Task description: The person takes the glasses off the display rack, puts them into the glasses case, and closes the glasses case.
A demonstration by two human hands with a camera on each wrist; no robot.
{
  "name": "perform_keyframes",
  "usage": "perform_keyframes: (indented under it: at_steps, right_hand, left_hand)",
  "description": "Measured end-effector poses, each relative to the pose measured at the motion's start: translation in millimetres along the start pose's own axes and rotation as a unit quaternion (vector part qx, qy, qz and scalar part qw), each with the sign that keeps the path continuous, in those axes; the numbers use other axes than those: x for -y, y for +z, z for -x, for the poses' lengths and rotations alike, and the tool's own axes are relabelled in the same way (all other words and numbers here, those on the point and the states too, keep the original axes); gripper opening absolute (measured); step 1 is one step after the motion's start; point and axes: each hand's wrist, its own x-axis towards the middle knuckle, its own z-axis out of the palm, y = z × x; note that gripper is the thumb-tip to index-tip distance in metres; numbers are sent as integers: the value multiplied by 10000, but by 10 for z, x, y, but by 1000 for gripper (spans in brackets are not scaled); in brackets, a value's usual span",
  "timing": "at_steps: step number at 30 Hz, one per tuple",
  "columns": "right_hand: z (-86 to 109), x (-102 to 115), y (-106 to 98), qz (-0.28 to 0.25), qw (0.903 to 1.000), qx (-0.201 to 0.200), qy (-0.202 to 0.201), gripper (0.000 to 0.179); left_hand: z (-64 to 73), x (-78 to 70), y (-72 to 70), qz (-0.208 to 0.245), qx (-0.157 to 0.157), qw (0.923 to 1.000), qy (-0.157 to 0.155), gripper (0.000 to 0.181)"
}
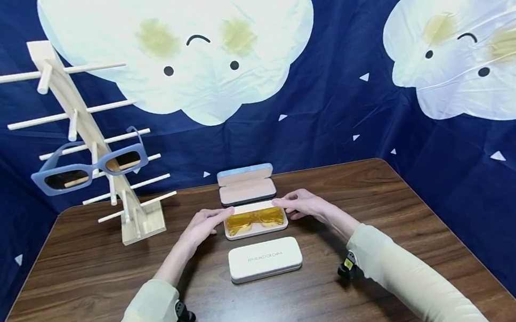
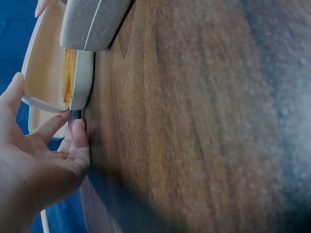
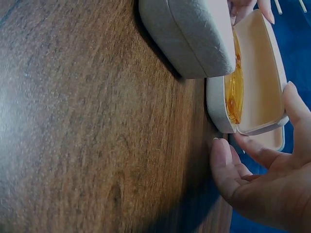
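A white glasses case lies open in the middle of the table with yellow-tinted glasses inside. Its raised lid leans back, the pale lining showing. My left hand holds the lid's left end, thumb tip on the lid's edge and index finger by the hinge corner. At the opposite end, my right hand holds the lid in a matching way, its thumb against the lid's edge. The other fingers of both hands are bent beside the case.
A closed white case with printed lettering lies in front. Behind stands another open case, pale blue outside. On the left, a wooden display stand with pegs carries blue-framed sunglasses. A dark blue cloud-patterned backdrop borders the table.
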Motion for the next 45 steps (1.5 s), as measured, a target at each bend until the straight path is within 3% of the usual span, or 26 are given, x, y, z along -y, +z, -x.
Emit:
perform_keyframes:
  at_steps: [9, 19, 36, 39, 45]
  right_hand:
    - [-10, -51, -20, 68, 9994, 142, -300, 58]
    - [-10, -87, -16, 3, 9986, 140, -511, 52]
    - [-6, -149, 24, -214, 9969, 22, -755, 52]
    - [6, -159, 27, -100, 9960, -10, -888, 52]
    - [28, -198, 48, 421, 9892, -200, -1387, 54]
  left_hand:
    - [9, 39, -22, -174, -73, 9998, 18, 92]
    - [10, 100, -13, -434, -239, 9981, 359, 85]
    - [6, 174, -5, -1044, -554, 9916, 531, 85]
    - [4, 192, 0, -1061, -573, 9912, 553, 84]
    - [-3, 226, 19, -1282, -593, 9854, 954, 82]
